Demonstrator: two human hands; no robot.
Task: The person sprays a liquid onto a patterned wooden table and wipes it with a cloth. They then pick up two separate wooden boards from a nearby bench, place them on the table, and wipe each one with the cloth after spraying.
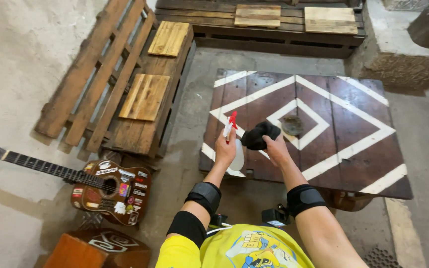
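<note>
Left hand grips white spray bottle, red nozzle up.

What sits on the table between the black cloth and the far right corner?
In the head view, a small round dark dish lies just beyond the black cloth; past it, bare painted table.

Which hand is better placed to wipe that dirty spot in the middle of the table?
Probably the right hand: it holds the black cloth, close beside the dirty spot. The left hand holds the spray bottle, farther away.

Wooden table (white diamonds), round ashtray
</note>
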